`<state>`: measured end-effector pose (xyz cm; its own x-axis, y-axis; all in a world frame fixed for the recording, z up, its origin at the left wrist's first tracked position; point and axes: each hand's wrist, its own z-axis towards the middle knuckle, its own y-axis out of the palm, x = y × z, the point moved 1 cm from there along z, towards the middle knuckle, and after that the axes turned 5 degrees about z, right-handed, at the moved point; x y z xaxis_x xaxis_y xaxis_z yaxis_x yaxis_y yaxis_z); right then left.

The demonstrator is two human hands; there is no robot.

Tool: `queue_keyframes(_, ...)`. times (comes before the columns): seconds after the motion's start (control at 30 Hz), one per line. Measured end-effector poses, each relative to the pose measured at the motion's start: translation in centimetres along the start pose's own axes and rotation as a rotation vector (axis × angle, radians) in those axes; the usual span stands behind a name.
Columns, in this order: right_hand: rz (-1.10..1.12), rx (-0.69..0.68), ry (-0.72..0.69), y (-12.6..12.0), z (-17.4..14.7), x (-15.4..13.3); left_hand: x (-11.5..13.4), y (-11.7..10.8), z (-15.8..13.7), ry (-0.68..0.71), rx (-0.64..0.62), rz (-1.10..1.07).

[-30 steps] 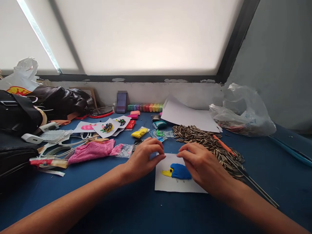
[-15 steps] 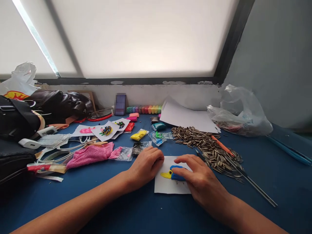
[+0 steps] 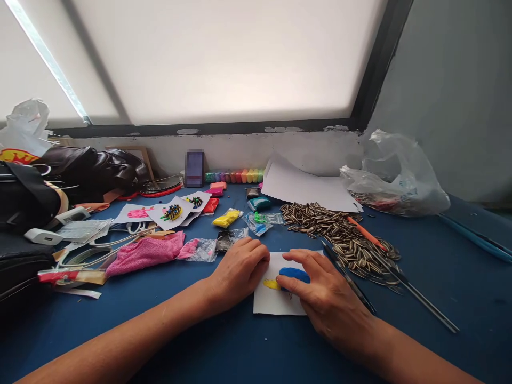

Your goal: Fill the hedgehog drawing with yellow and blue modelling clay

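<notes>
**Two hands on one white card**

One blue table (image 3: 440, 277) carries everything, with a heap of striped sunflower seeds (image 3: 340, 234) lying right of centre and a pink cloth (image 3: 148, 253) to the left. In front of the seeds lies one white card (image 3: 274, 304), flat on the table, between the two hands. The left hand (image 3: 240, 269) rests loosely curled on the card's left edge and grips nothing. The right hand (image 3: 328, 298) lies flat with fingers spread over the card's right half, fingertips touching the clay figure (image 3: 290, 274); it clasps nothing either. The figure is one blue oval lump with one small yellow piece at its left end, pressed onto the card. Two thin dark sticks (image 3: 412, 290) lie right of that hand.
</notes>
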<state>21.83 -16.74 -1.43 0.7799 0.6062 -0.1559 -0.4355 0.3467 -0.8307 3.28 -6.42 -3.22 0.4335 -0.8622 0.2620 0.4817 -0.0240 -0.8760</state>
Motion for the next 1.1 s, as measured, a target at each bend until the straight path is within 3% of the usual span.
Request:
queue_keyframes(0.77, -0.017, -0.025, 0.023, 0.1, 0.1, 0.0, -0.3, 0.4, -0.2, 0.030, 0.043, -0.007)
queue_keyframes(0.97, -0.025, -0.005, 0.029, 0.3, -0.1, 0.4, -0.3, -0.8, 0.2, 0.003, 0.160, -0.185)
queue_keyframes(1.1, -0.021, 0.071, 0.073, -0.4, 0.1, 1.0, 0.4, -2.5, 0.8, -0.121, 0.191, -0.328)
